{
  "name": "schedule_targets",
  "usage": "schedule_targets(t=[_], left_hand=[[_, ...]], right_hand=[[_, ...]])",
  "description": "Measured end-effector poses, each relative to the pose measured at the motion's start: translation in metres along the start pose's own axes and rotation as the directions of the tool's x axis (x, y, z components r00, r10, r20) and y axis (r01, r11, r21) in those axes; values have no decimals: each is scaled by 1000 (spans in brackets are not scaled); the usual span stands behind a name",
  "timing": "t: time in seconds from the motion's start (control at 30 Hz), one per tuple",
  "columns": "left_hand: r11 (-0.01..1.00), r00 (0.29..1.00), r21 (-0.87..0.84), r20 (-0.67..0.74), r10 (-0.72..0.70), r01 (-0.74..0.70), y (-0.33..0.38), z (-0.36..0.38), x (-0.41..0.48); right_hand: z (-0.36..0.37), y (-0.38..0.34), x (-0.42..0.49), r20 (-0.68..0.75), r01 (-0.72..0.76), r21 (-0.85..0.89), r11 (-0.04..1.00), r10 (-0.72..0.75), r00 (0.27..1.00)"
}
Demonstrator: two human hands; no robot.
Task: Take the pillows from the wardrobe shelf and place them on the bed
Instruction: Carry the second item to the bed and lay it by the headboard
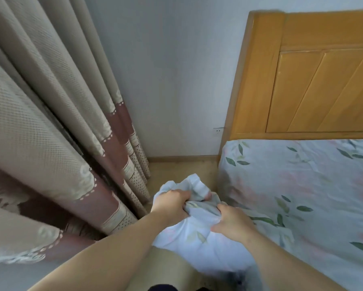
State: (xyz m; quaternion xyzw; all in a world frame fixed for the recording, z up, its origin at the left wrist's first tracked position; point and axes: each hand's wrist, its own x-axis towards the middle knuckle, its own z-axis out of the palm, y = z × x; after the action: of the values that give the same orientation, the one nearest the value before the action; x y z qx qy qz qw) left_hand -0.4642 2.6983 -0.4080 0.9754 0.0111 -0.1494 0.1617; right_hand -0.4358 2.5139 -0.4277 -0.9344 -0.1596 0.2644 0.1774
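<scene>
A pillow (197, 238) in a pale blue case with green leaves hangs in front of me, beside the bed's left edge. My left hand (172, 203) grips its bunched upper end on the left. My right hand (233, 222) grips the same bunched cloth on the right. The bed (302, 185) carries a matching pale leaf-and-flower sheet and fills the right side of the view. The pillow's lower part overlaps the bed's near left edge. No wardrobe is in view.
A wooden headboard (302, 80) stands against the grey wall at the upper right. Long beige and brown curtains (50, 133) hang on the left. A narrow strip of tan floor (176, 171) runs between curtains and bed.
</scene>
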Motion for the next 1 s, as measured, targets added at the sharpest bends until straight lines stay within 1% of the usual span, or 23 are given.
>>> schedule_targets(t=[0.13, 0.27, 0.4, 0.57, 0.67, 0.73, 0.83, 0.9, 0.93, 0.97, 1.0], left_hand=[[999, 999, -21, -10, -37, 37, -3, -10, 53], [997, 998, -57, 1, -60, 60, -12, -28, 109], [997, 998, -72, 63, -21, 25, -35, -55, 172], [992, 999, -127, 53, 1, 6, -75, -85, 231], [992, 998, -117, 40, 52, -47, -86, -100, 253], [987, 995, -125, -5, 101, -101, -90, -108, 262], [984, 980, -107, -154, 126, -143, -95, -120, 277], [985, 970, -131, -227, 82, -114, -98, -131, 285], [980, 968, -171, -246, 57, -101, -101, -134, 288], [970, 961, -229, -275, 21, -87, -105, -137, 291], [947, 954, -319, -295, -47, -51, -107, -144, 294]], right_hand=[[-29, 7, 48, 10, -9, -18, 1000, 9, 1000], [-51, 8, 99, 77, -94, 63, 994, 89, 993], [-72, -4, 154, 90, -162, 86, 983, 155, 984], [-101, -33, 214, 123, -165, 53, 985, 158, 980], [-110, -43, 233, 96, -182, 58, 982, 176, 980], [-112, -46, 241, 57, -194, 80, 978, 190, 980], [-123, -51, 260, 22, -177, 115, 978, 175, 984], [-138, -56, 271, 14, -155, 104, 982, 155, 988], [-146, -59, 275, -1, -142, 102, 985, 143, 990], [-153, -59, 278, -28, -135, 118, 984, 139, 990], [-164, -59, 281, -60, -127, 150, 980, 137, 989]])
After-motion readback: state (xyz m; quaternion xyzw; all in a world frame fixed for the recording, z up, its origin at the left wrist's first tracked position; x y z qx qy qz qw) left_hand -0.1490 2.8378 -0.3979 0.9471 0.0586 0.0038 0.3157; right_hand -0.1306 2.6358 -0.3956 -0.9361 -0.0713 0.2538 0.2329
